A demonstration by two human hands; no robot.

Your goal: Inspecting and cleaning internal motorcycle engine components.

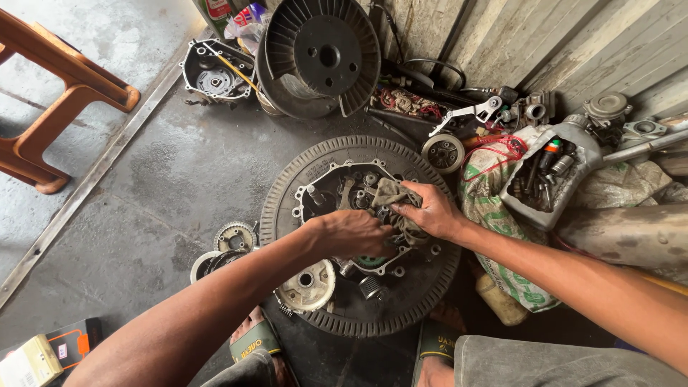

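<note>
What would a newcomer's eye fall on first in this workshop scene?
Both hands, the left hand and right hand, meet at the centre over an engine case, the right pressing a grey rag into it. The case lies on a big ribbed disc; a black spool stands behind.

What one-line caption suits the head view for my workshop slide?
Both hands, left hand and right hand, press a grey rag into an engine casing on a ribbed disc.
</note>
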